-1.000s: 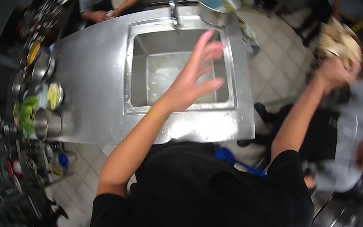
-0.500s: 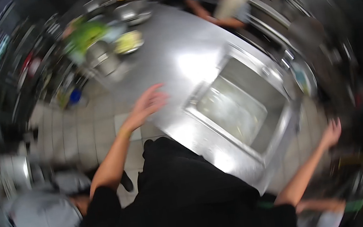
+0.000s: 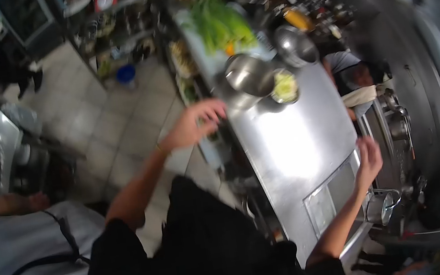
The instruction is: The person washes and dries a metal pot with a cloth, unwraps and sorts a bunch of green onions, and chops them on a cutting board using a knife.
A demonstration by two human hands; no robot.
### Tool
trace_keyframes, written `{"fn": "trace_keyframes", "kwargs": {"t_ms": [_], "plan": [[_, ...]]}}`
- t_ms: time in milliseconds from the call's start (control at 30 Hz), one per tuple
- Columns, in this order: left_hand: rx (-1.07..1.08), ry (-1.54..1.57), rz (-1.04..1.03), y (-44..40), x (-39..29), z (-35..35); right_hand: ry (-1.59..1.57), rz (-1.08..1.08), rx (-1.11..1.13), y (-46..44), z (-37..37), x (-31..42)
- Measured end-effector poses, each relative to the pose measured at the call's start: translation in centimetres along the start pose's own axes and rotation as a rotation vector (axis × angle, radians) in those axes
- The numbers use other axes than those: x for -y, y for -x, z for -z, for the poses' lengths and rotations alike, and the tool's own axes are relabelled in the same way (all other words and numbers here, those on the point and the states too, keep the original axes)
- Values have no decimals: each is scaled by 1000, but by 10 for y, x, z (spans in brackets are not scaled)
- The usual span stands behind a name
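My left hand is raised beside the near edge of the steel table, its fingers loosely bent and apart, with nothing in them. My right hand hangs in the air over the far side of the table near the sink, fingers slightly curled and holding nothing visible. Nearest my left hand on the table is a deep metal bowl. Next to it sits a small bowl of pale yellow-green cut food. Behind them lie long leafy greens and a wide metal bowl.
A co-worker in grey stands close at my left. Another person is across the table. A metal pot stands beyond the sink. On the tiled floor is a blue container.
My view has swung left, so the sink now sits lower and the bowls and greens are closer. My right hand has come in over the table; both hands stay empty.
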State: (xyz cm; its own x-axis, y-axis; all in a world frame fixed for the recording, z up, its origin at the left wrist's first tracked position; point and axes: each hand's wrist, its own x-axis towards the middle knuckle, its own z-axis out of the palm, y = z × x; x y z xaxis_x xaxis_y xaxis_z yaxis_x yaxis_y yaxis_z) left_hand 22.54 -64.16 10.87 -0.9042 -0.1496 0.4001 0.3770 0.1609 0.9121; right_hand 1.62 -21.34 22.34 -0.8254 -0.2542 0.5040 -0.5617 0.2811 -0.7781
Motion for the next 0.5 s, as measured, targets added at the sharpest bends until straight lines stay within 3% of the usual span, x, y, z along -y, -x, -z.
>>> {"fn": "trace_keyframes", "kwargs": {"t_ms": [67, 167, 233, 300, 367, 433, 500], "plan": [[-165, -206, 139, 10, -11, 67, 14, -1, 135, -49, -70, 25], [-199, -182, 281, 12, 8, 132, -68, -107, 251, -112, -155, 42], [-106, -297, 309, -14, 15, 159, -9, -172, 418, -150, -204, 46], [-29, -392, 332, -46, 39, 179, 7, -183, 540, -190, -251, 14], [-6, -577, 142, -79, 76, 197, -93, -292, 604, -217, -296, -19], [79, -631, 139, -114, 88, 202, -32, -345, 643, -244, -344, -73], [156, -727, 115, -152, 96, 213, 88, -264, 695, -262, -391, -138]]}}
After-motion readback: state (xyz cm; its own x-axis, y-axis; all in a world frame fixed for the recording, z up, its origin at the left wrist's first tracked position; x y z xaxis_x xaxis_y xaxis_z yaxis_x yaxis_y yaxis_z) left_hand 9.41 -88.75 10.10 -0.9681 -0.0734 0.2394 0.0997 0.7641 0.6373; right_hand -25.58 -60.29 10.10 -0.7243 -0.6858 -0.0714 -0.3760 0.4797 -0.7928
